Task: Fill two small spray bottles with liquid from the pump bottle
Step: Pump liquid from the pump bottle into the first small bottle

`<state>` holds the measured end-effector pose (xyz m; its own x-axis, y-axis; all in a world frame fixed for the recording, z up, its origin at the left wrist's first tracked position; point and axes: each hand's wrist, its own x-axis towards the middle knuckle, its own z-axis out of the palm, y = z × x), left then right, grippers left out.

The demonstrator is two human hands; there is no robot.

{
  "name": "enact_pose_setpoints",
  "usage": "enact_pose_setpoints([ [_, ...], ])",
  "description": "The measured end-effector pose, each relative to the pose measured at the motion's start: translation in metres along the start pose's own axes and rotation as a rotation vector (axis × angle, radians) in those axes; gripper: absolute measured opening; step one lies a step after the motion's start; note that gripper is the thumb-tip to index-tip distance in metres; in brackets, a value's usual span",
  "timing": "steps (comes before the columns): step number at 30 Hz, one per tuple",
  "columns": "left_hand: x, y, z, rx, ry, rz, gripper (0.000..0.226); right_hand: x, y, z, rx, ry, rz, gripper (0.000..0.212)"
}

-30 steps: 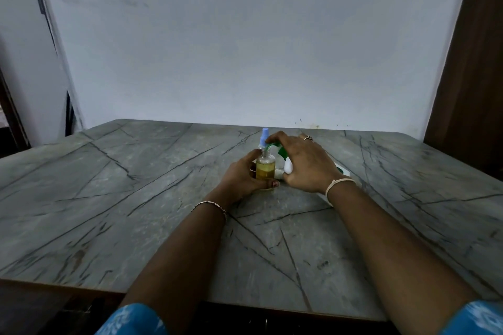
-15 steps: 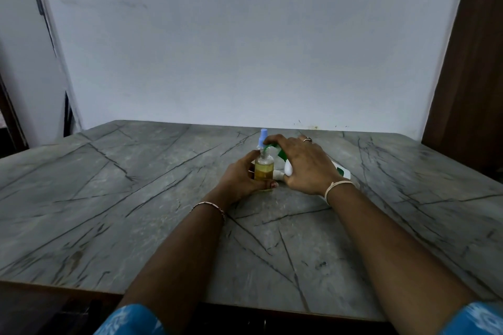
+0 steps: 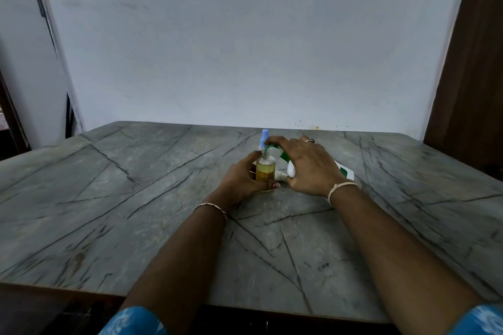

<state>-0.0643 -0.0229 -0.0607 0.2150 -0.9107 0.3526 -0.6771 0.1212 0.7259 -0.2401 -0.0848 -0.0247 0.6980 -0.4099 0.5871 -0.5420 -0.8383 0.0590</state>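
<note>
From the head view, your left grip (image 3: 243,178) is wrapping around the small clear spray bottle of yellow liquid (image 3: 265,170). It is standing the bottle upright on the grey veined stone table (image 3: 136,198), probably so the open neck is not wandering under the spout. Your right grip (image 3: 307,166) is lying over the white pump bottle with green label (image 3: 345,171), which is leaning low towards the small bottle. The fingers are stretching out flat across the green pump head (image 3: 272,147) and pressing it rather than curling round it. The thumb is hidden. The spout is sitting right at the small bottle's mouth, which looks like the reason for the tilt. A pale blue spray top (image 3: 264,137) is standing just behind. I cannot tell whether it is capping the second bottle.
</note>
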Motion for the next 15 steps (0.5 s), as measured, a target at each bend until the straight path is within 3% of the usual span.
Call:
enact_pose_setpoints([
  [15,-0.0014,0.0006,0.0000,-0.019,-0.005,0.010,0.086,0.0000,0.0005,-0.0008,0.039,-0.018,0.015,0.083],
])
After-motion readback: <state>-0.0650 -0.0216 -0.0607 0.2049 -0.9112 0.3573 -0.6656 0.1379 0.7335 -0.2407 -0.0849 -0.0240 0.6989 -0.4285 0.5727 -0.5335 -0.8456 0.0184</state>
